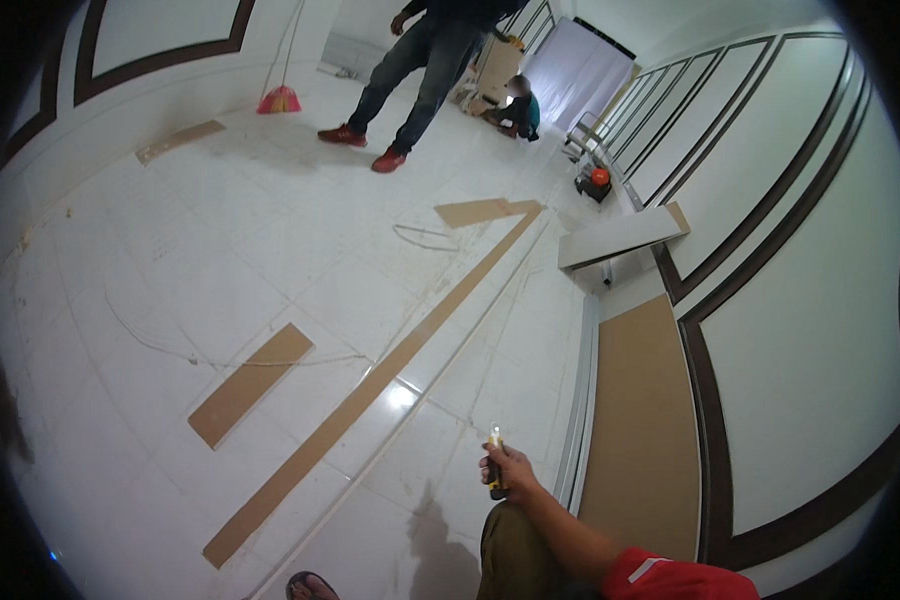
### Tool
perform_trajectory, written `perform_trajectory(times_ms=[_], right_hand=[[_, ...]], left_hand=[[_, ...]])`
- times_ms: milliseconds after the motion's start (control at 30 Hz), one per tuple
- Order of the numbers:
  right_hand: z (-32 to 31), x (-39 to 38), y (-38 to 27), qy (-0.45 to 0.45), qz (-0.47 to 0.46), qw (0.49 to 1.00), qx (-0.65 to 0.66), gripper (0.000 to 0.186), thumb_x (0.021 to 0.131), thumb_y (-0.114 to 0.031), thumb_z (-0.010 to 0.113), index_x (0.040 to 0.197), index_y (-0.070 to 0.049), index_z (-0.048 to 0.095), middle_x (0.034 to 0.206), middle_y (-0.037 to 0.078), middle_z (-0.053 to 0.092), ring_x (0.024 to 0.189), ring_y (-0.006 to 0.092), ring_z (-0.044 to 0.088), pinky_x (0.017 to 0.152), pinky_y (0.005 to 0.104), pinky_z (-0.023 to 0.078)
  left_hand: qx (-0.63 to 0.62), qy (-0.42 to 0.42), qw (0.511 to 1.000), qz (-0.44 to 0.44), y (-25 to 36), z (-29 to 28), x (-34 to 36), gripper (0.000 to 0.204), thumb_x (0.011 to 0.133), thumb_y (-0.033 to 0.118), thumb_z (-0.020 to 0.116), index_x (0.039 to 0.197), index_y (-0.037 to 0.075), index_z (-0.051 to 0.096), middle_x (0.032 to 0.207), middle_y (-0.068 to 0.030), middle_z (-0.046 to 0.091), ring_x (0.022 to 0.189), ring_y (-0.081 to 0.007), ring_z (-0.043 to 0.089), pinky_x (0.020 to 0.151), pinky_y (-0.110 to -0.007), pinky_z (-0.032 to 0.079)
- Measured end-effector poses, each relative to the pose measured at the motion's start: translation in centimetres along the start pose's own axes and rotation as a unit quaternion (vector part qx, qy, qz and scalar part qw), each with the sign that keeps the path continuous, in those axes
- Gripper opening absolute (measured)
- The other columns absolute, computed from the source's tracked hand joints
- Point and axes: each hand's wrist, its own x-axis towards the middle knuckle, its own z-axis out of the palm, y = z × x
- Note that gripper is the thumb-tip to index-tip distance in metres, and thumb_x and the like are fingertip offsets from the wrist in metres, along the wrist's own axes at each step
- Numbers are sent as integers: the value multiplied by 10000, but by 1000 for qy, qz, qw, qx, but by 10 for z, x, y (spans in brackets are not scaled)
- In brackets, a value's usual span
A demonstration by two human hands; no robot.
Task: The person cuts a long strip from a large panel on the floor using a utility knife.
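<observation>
While in 1 hand (512, 471), 1 knife (495, 438)

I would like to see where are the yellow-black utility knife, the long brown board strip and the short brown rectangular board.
Yellow-black utility knife (496, 440): head view, upper handle.
Long brown board strip (379, 381): head view, middle.
Short brown rectangular board (249, 391): head view, centre.

Right hand (513, 473) gripping a yellow-and-black tool (497, 480) (apparently a cutter), a long brown strip (370, 390) lying leftward on white floor tiles (170, 320).
</observation>
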Motion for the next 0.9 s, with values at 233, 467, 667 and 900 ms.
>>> perform_trajectory(times_ms=[233, 467, 667, 900], right_hand=[[68, 35, 33, -56, -98, 962, -247, 322, 1039, -301, 765, 1097, -9, 643, 910, 67, 710, 733, 138, 660, 672, 323, 583], [125, 74, 86, 90, -44, 980, -171, 505, 1010, -464, 776, 1042, 36, 716, 945, 95, 756, 707, 156, 668, 592, 339, 554], [190, 44, 98, 60, -10, 953, -297, 551, 950, -524, 827, 902, 17, 736, 769, 85, 703, 636, 168, 668, 542, 341, 541], [187, 32, 99, 13, -63, 917, -395, 536, 965, -554, 768, 930, -20, 805, 749, 110, 768, 664, 243, 753, 660, 420, 593]], left_hand=[[1, 6, 1000, -15, 4, -7, -10, 184, 1002, 101, 780, 1119, -38, 805, 1035, -172, 816, 959, -277, 750, 903, -419, 595], [33, 0, 999, 25, 1, 8, -8, 186, 981, 70, 771, 1132, -33, 807, 1063, -188, 820, 986, -302, 769, 918, -423, 594], [30, 19, 999, 15, -22, 4, -12, 191, 980, 77, 774, 1136, -27, 811, 1074, -190, 819, 1004, -298, 767, 934, -424, 591], [18, -3, 1000, -16, 7, -1, -13, 210, 985, 121, 782, 1144, -13, 814, 1074, -172, 821, 1006, -282, 764, 927, -413, 592]])
